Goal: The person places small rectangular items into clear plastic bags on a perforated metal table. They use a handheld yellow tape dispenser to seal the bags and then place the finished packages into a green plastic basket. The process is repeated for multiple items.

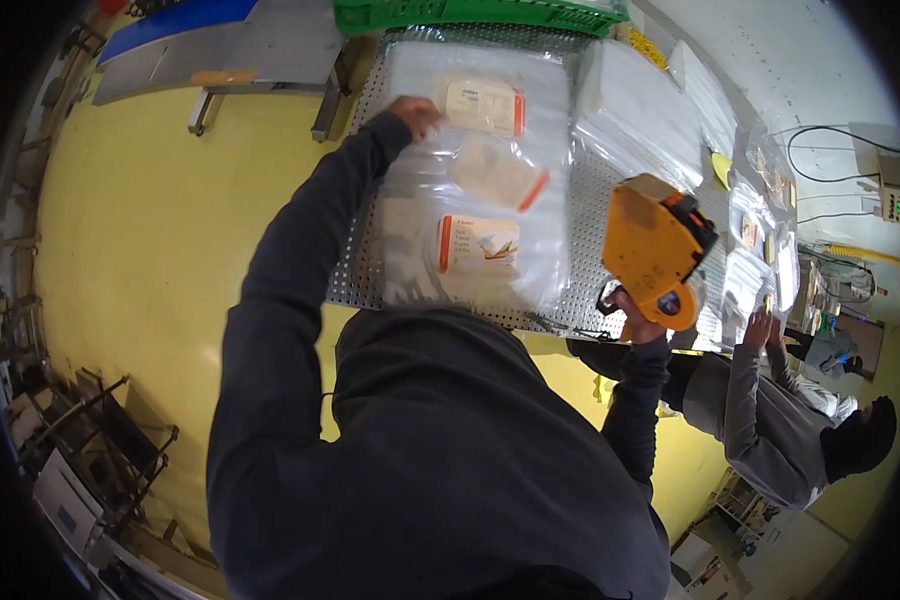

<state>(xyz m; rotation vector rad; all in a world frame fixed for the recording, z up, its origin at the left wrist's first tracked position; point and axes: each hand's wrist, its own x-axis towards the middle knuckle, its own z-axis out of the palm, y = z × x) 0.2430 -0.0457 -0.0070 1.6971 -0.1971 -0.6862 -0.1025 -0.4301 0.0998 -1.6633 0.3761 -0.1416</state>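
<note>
Our right hand (pixel 634 316) grips an orange tool (pixel 652 240) at the counter's (pixel 592 225) near edge. Toward the left edge, our left hand (pixel 417 115) is over plastic bags (pixel 542 255), its grip unclear.

We find our left arm (pixel 305 225) extended, left hand (pixel 417 117) by the tabletop (pixel 592 240) left edge, right hand (pixel 634 314) curled at its near edge.

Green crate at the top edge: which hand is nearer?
Left. The left hand is at the left side of the clear plastic bags, short of the green crate; the right hand, gripping the orange device, is farther back.
</note>
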